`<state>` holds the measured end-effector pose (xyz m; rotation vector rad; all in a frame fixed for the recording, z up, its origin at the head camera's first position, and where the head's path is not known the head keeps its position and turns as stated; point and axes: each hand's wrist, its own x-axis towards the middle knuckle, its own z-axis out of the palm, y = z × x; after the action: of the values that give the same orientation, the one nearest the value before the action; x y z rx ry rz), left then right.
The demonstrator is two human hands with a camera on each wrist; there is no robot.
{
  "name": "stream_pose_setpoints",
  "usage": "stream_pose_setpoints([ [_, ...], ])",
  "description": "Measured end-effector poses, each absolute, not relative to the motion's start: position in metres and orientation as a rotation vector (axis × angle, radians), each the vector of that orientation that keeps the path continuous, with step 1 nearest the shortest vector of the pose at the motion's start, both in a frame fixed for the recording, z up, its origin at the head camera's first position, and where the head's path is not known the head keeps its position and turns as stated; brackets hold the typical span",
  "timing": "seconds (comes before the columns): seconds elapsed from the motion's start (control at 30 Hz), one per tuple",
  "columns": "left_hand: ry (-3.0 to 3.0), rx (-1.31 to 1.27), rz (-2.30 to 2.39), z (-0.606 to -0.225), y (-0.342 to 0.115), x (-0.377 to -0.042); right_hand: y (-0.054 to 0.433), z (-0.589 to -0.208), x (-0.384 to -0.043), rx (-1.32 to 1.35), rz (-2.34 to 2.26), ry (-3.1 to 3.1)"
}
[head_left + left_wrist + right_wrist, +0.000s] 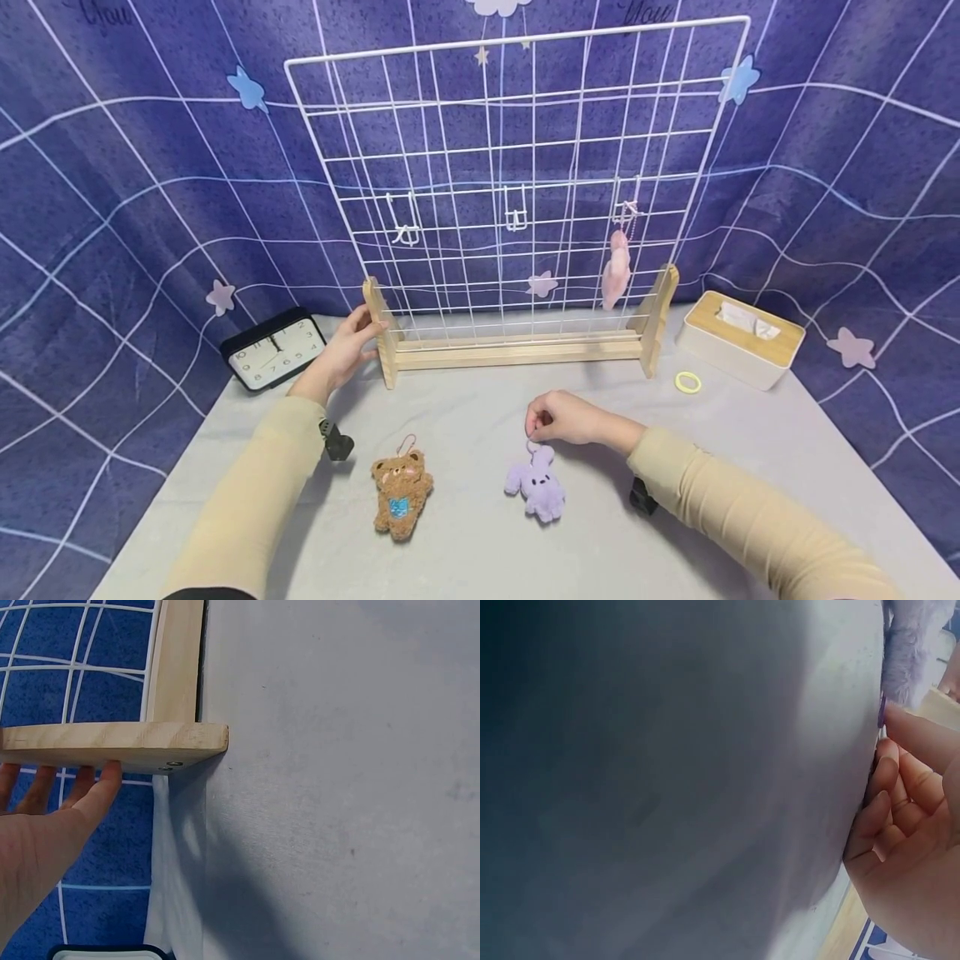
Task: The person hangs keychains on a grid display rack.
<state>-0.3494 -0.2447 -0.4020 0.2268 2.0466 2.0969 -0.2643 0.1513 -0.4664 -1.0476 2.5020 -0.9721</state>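
My right hand [566,418] pinches the small loop at the top of a purple plush bunny keychain [543,485], which lies on the table. In the right wrist view, thumb and fingertips meet beside its purple fur [911,664]. My left hand [347,354] touches the left wooden side piece [385,342] of a white wire grid rack [510,137]. In the left wrist view, the fingertips rest against the outer face of that wood [112,739]. A brown plush bear keychain [401,493] with a pink cord lies between the two arms.
White hooks [516,218] hang on the grid; a pink plush keychain [617,271] hangs from the right one. A clock [275,350] stands at left. At right are a tissue box [738,342] and a yellow ring [687,382]. A blue curtain [150,208] surrounds the table.
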Motion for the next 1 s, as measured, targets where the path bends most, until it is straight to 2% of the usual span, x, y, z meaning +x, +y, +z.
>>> stream_pose_setpoints([
  [0.73,2.046,0.217,2.108,-0.4010,-0.2435,-0.3472,0.1575,-0.4620,-0.2648,-1.080,-1.012,2.454],
  [1.0,2.038,0.210,2.107,-0.4020,-0.2440,-0.3480,0.1601,-0.4588,-0.2639,-1.054,-1.156,2.364],
])
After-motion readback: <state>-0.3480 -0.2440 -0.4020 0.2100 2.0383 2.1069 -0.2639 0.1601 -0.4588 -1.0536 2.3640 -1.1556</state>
